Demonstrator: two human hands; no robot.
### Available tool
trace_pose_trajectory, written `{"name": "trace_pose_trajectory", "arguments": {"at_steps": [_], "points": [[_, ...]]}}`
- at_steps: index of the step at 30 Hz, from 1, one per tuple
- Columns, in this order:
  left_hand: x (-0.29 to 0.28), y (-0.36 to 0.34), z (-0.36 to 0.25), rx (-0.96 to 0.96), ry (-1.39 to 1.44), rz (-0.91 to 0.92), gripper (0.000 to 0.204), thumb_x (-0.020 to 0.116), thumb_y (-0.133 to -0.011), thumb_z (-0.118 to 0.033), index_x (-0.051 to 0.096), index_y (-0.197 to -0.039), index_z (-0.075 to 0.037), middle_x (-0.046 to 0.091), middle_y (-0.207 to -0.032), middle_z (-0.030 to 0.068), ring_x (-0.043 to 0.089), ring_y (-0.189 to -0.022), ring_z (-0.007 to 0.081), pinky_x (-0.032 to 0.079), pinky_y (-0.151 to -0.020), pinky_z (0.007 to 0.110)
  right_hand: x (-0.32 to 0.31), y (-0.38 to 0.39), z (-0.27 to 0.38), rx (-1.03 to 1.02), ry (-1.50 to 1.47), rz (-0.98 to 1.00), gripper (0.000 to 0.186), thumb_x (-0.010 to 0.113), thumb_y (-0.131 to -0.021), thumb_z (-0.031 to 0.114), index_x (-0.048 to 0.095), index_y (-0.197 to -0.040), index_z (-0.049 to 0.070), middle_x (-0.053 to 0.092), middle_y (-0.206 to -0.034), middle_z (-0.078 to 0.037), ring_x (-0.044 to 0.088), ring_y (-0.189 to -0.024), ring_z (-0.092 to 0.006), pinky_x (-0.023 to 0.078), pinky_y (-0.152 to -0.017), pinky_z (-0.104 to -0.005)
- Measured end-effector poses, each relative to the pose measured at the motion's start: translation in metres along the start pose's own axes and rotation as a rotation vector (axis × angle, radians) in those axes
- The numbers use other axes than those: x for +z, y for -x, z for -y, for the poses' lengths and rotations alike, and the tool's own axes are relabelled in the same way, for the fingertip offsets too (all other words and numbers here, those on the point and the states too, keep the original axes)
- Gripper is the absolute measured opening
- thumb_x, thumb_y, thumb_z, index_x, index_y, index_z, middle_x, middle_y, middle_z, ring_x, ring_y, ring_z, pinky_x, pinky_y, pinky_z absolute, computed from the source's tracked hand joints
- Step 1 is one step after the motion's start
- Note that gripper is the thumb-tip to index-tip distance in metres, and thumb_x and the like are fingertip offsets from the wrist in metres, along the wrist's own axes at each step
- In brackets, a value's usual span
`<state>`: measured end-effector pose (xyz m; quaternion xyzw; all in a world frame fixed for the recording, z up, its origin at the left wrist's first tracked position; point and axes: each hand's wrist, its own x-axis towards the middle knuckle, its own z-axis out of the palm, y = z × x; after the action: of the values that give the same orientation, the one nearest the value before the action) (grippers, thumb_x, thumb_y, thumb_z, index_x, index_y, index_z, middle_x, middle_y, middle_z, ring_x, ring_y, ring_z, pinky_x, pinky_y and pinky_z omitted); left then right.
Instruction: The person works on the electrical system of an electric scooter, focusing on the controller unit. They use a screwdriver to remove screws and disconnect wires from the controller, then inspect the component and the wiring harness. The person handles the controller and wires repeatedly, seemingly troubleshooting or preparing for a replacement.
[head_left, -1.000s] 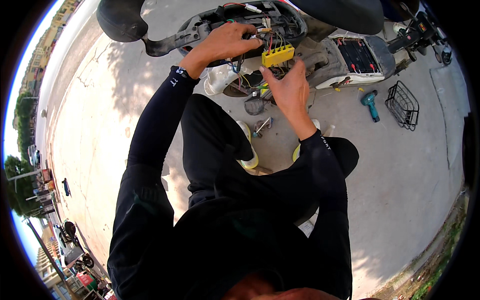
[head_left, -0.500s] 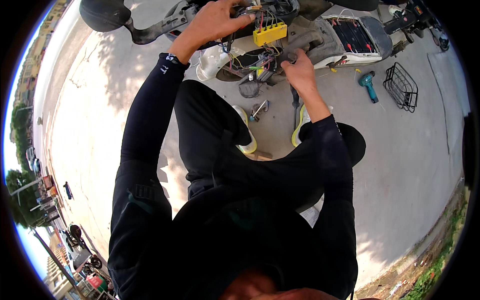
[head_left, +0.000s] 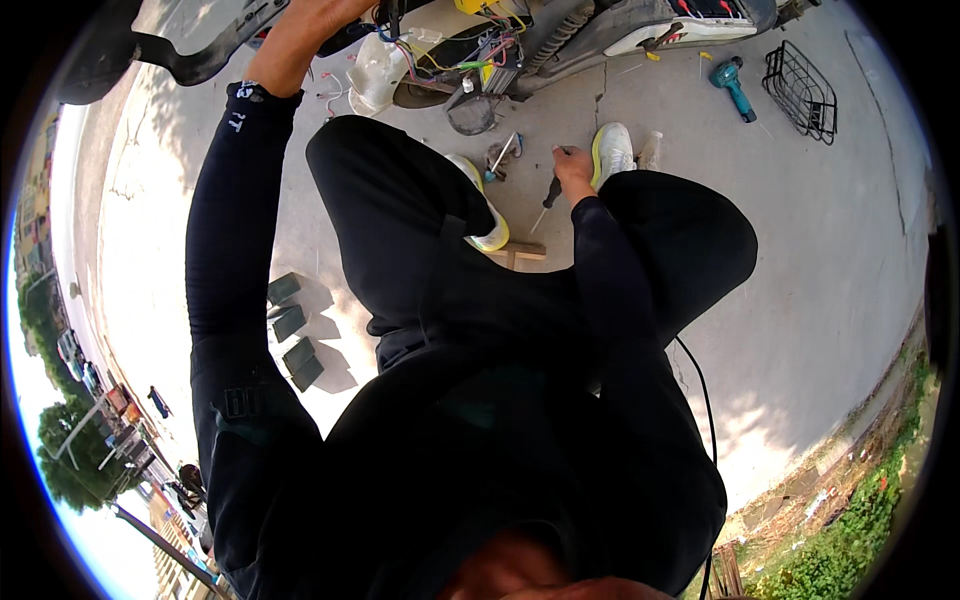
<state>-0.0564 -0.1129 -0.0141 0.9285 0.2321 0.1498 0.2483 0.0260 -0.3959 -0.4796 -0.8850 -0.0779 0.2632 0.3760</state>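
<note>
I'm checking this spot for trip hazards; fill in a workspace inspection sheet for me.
Surface: concrete ground, cracked, partly sunlit.
Job's things: scooter, cut off by the top edge; screwdriver, held near the ground.
Clutter: teal power drill, black wire basket, dark blocks.
Hands: left hand cut off above, hold unclear; right hand, fingers closed around the screwdriver.
Cables: coloured wires exposed on the scooter; black cable at the person's right.
Surroundings: greenery lower right; tree lower left.
</note>
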Motion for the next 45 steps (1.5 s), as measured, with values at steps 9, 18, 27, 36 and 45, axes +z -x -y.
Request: {"name": "trace_pose_trajectory", "arguments": {"at_steps": [9, 18, 27, 36, 45], "points": [[0.001, -0.004, 0.002, 0.016, 0.049, 0.03, 0.055, 0.047, -0.1, -0.045, 0.064, -0.114, 0.005, 0.068, -0.096, 0.0278, 0.067, -0.093, 0.0405, 0.049, -0.081, 0.044, -0.004, 0.019, 0.073, -0.062, 0.058, -0.395, 0.044, 0.064, -0.081, 0.014, 0.053, -0.118, -0.008, 0.06, -0.115, -0.026, 0.057, -0.109, -0.0426, 0.045, -0.097, -0.0461], [-0.004, 0.0, 0.014, 0.059, 0.008, -0.091, 0.055, 0.046, -0.098, -0.046, 0.066, -0.103, 0.004, 0.067, -0.089, 0.0292, 0.066, -0.088, 0.045, 0.049, -0.077, 0.05, 0.005, 0.073, 0.23, -0.605, -0.414, -0.302, 0.043, 0.072, -0.08, 0.013, 0.052, -0.113, -0.005, 0.058, -0.109, -0.023, 0.056, -0.104, -0.0395, 0.044, -0.091, -0.0436], [0.005, 0.001, 0.014, 0.134, 0.154, -0.359, 0.047, 0.052, -0.097, -0.041, 0.065, -0.098, 0.004, 0.067, -0.086, 0.0274, 0.066, -0.084, 0.0442, 0.05, -0.074, 0.05, -0.082, 0.102, 0.2, -0.37, -0.665, 0.016, 0.037, 0.073, -0.088, 0.018, 0.055, -0.111, -0.005, 0.067, -0.103, -0.014, 0.064, -0.091, -0.0202, 0.05, -0.082, -0.0356], [0.007, 0.016, 0.031, 0.244, 0.112, -0.684, 0.035, 0.057, -0.097, -0.031, 0.064, -0.11, 0.001, 0.069, -0.103, 0.0188, 0.067, -0.09, 0.033, 0.052, -0.079, 0.039, -0.252, 0.133, 0.266, -0.556, -0.115, 0.09, 0.056, 0.071, -0.088, 0.04, 0.062, -0.104, -0.013, 0.068, -0.091, -0.021, 0.066, -0.084, -0.0245, 0.05, -0.075, -0.0377], [0.119, 0.168, -0.123, 0.308, 0.639, 0.449, 0.044, 0.063, -0.097, -0.031, 0.053, -0.126, 0.001, 0.064, -0.112, 0.0195, 0.067, -0.1, 0.0284, 0.055, -0.08, 0.036, -0.29, 0.103, 0.294, -0.578, 0.17, 0.312, 0.078, 0.08, -0.077, 0.028, 0.047, -0.137, -0.01, 0.061, -0.124, -0.027, 0.061, -0.111, -0.0291, 0.048, -0.093, -0.0347]]}}
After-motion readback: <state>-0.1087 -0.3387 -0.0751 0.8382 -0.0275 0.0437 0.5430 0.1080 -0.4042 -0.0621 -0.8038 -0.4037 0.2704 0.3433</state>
